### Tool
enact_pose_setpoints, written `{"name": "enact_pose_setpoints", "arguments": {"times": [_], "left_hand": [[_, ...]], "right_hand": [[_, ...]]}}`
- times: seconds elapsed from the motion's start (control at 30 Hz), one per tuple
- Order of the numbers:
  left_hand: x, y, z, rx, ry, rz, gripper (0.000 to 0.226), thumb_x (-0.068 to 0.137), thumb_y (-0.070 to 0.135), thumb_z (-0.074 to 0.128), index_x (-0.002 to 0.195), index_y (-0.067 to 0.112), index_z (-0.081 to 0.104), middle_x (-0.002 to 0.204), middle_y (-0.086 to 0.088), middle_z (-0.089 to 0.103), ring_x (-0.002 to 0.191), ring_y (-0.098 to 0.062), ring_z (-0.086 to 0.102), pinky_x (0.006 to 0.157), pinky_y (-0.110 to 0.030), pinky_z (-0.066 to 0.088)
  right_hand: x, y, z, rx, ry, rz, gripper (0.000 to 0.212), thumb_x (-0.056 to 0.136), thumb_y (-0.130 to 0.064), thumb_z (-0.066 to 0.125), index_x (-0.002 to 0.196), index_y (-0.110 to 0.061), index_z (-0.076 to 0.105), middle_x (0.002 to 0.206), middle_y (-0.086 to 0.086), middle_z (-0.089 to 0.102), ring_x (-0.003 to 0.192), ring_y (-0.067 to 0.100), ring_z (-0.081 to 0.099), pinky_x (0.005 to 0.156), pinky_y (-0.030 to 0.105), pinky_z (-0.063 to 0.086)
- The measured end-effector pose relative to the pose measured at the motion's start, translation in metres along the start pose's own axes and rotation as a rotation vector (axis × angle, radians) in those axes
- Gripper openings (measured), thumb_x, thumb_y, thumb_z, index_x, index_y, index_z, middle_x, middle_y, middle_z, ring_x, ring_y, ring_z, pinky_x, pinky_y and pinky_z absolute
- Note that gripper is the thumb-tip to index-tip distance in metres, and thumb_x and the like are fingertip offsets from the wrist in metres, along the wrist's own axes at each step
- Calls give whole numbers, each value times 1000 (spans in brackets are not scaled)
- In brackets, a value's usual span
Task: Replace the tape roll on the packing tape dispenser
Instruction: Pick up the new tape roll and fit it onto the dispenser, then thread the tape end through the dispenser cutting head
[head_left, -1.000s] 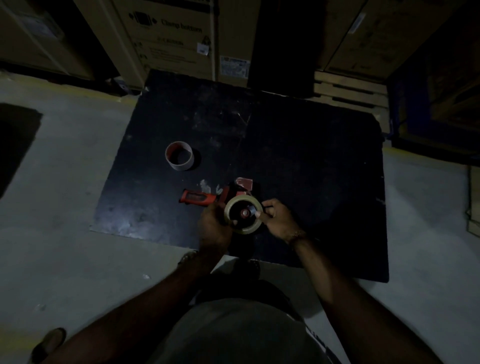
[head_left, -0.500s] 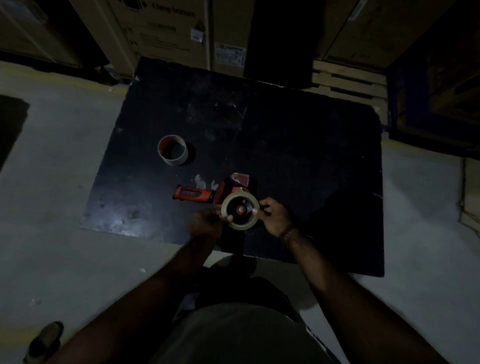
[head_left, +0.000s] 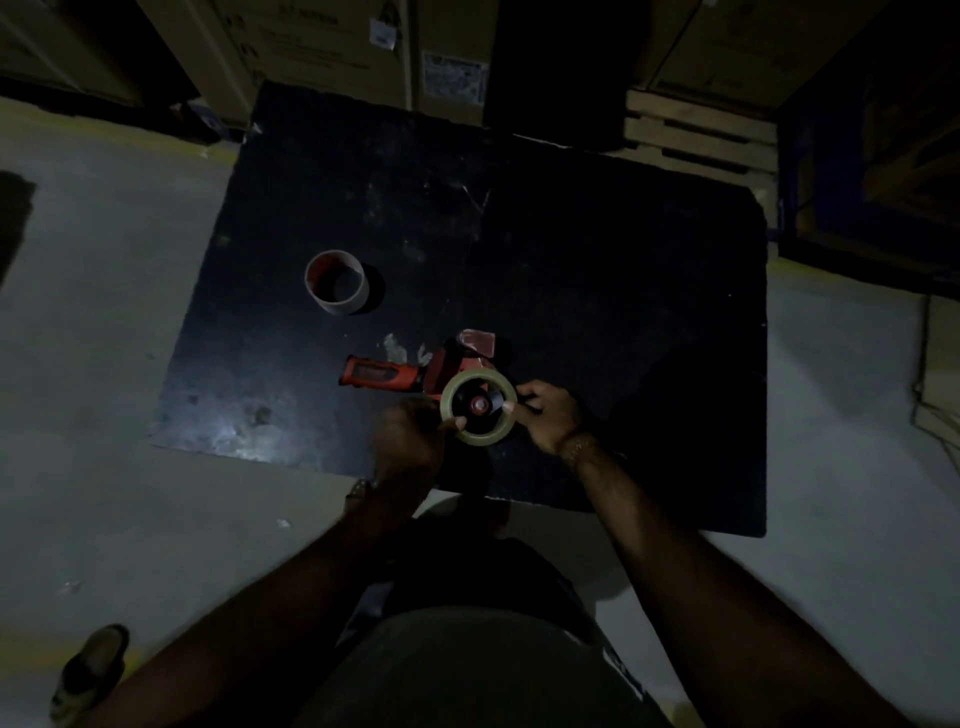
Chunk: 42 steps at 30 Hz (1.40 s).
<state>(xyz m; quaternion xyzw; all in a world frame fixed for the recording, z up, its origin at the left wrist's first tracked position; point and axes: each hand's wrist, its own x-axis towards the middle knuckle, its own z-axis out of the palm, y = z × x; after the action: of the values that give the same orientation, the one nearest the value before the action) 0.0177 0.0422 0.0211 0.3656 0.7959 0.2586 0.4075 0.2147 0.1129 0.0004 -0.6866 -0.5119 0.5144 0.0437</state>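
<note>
Pinching the tape roll (head_left: 478, 408) from both sides, the left hand (head_left: 410, 441) and right hand (head_left: 550, 415) have now seated it on the dispenser (head_left: 410, 375).

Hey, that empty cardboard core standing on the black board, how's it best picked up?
Pinch the wall of the empty core at its rim, coming from above with one finger inside. It stands upright with its open end up and apart from the dispenser, so its rim looks free all round.
</note>
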Motion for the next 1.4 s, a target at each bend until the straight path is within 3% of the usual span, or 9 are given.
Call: {"name": "enact_pose_setpoints", "arguments": {"times": [0.1,0.2,0.4,0.57,0.7,0.83,0.93,1.13,1.4], "left_hand": [[-5,-8,-9,186,132,167,52,77,46,85,106,8,63,117,-14,62,108,-28,58,90,-41,53],[13,-5,-29,415,226,375,54,86,54,69,114,10,56,123,-16,54,113,-34,51,94,-49,47],[71,10,-52,927,-263,434,62,90,72,52,122,20,63,130,-16,64,129,-36,55,114,-62,26],[109,-10,-40,799,-415,284,81,80,82,48,131,21,60,138,-16,60,130,-41,53,113,-62,37],[92,-2,-48,768,-479,418,110,74,101,24,144,19,46,144,-14,56,136,-40,50,114,-59,36],[58,25,-76,850,-436,486,81,84,85,48,123,15,55,128,-14,64,123,-40,57,102,-57,42],[41,36,-89,812,-402,555,75,83,80,58,123,17,53,132,-10,61,127,-38,53,102,-53,39],[26,54,-105,779,-415,641,66,84,86,43,109,26,53,119,-2,64,122,-33,56,98,-53,40],[21,75,-126,670,-448,637,65,72,91,54,98,32,49,106,5,70,103,-22,68,85,-44,53]], "right_hand": [[-3,-1,2,-23,18,3,44,93,-37,76,130,-13,70,124,12,74,113,29,70,90,32,52],[-6,0,5,-2,36,17,40,94,-39,74,123,-12,73,122,10,76,113,28,70,95,37,55],[-12,-2,11,-28,84,38,25,98,-39,69,94,-15,73,94,5,71,91,23,65,76,30,45],[-25,-9,15,-35,130,62,34,101,-38,64,76,-15,63,80,5,63,80,23,59,65,30,38],[-32,-8,-2,-13,107,72,46,97,-51,63,89,-8,76,85,17,76,82,34,73,74,48,58],[-55,-32,-30,108,-47,68,26,100,-41,66,111,-18,72,98,4,74,83,17,68,67,27,55],[-66,-49,-44,182,15,7,31,102,-50,58,111,-22,66,114,9,74,97,22,67,83,35,56],[-79,-92,-45,330,-125,-94,38,107,-49,48,121,-25,75,120,-1,79,106,11,75,88,27,60],[-82,-99,-44,520,-52,-141,45,103,-50,57,121,-14,77,115,19,79,112,39,75,106,55,56]]}}
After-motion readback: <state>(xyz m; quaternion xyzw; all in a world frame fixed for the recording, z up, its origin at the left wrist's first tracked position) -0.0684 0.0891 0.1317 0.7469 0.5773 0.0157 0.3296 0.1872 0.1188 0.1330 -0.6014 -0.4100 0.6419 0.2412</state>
